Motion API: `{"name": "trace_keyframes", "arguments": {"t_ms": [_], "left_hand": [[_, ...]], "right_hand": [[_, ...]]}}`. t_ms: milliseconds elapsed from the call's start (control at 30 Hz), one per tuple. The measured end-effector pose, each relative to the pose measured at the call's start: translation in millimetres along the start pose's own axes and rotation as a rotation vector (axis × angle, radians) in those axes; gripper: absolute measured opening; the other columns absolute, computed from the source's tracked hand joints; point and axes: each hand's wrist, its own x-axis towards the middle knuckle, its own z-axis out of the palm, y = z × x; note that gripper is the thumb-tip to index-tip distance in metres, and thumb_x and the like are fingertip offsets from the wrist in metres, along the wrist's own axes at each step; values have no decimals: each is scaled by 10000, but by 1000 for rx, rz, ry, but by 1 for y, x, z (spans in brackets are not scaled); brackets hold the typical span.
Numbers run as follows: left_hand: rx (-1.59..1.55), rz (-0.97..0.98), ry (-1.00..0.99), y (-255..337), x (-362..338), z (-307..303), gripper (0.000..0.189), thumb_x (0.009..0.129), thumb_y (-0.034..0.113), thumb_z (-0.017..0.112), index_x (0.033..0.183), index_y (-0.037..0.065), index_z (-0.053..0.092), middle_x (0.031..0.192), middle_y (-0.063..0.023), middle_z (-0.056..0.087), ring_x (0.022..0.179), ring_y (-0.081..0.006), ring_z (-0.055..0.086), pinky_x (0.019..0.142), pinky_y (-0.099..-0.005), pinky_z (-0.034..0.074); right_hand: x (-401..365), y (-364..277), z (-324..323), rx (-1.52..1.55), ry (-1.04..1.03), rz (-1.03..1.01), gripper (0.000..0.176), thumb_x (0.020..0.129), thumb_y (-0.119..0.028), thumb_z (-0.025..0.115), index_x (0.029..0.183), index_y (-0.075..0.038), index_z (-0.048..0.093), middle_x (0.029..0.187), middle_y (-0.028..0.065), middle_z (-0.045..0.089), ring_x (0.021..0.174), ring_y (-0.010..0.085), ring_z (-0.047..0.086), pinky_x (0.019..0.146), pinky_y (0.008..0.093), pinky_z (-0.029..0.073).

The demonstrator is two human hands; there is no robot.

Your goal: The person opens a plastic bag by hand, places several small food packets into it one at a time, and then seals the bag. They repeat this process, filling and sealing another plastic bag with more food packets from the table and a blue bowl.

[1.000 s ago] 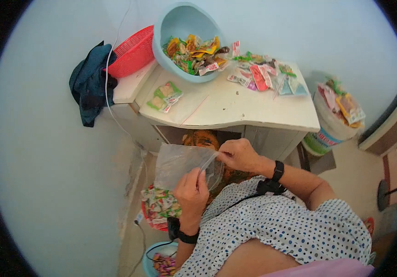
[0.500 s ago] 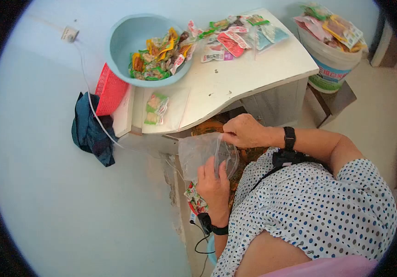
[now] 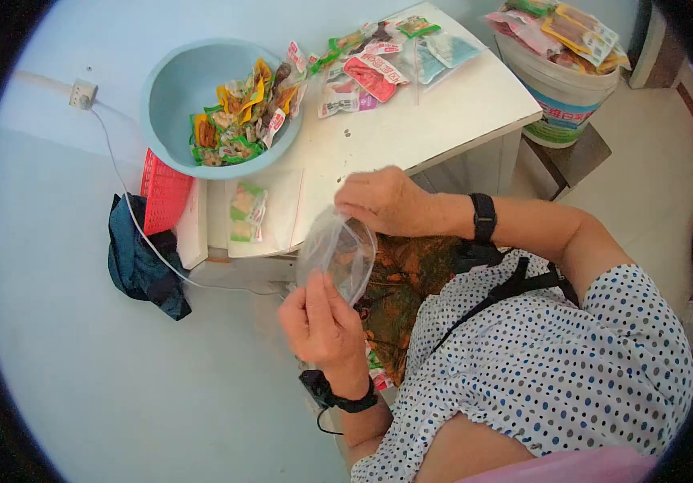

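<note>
A clear plastic bag [image 3: 318, 245] hangs between my two hands over the front edge of the table, its mouth spread into a loop. My right hand [image 3: 383, 201] pinches the upper rim between thumb and fingers. Lower down, my left hand [image 3: 326, 326] grips the opposite side of the rim with its fingertips. No contents show through the film. Closest to the bag on the tabletop lie small green-and-clear snack packets [image 3: 246, 211]. A light blue basin [image 3: 161, 109] stands beyond them, partly filled with small yellow, green and red snack packets [image 3: 242, 117].
More packets [image 3: 372, 76] lie across the back of the white table [image 3: 411, 129]. A white bucket [image 3: 560, 97] heaped with packages stands at right on a dark stool [image 3: 580, 161]. A red basket [image 3: 165, 193], dark cloth [image 3: 141, 258] and white cable [image 3: 133, 197] are at left.
Both hands have moved left with the bag, the right one also rising. The bag's mouth is now spread wider. The view has shifted slightly.
</note>
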Motion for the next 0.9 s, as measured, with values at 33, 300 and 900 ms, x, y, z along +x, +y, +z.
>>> {"name": "trace_keyframes", "arguments": {"t_ms": [33,300,900], "left_hand": [[17,28,39,-2,6,2,123,804,17,729,920,46,701,797,-84,578,679,-249,578,546,-359,467],[70,116,-22,-32,36,33,141,792,-17,713,926,24,696,790,-89,571,662,-253,545,545,-347,453],[-213,-99,-83,-46,22,72,103,801,30,702,898,61,686,685,-81,522,578,-251,533,499,-363,436]], "right_hand": [[11,1,1,37,58,8,97,830,-104,669,825,-33,604,748,117,604,659,318,613,566,399,492],[63,41,22,-54,-28,-84,74,838,-97,672,884,-46,645,798,107,641,718,302,640,611,378,511],[90,55,19,-278,-580,123,138,783,-100,679,912,-50,681,781,138,662,743,326,642,672,405,502]]}}
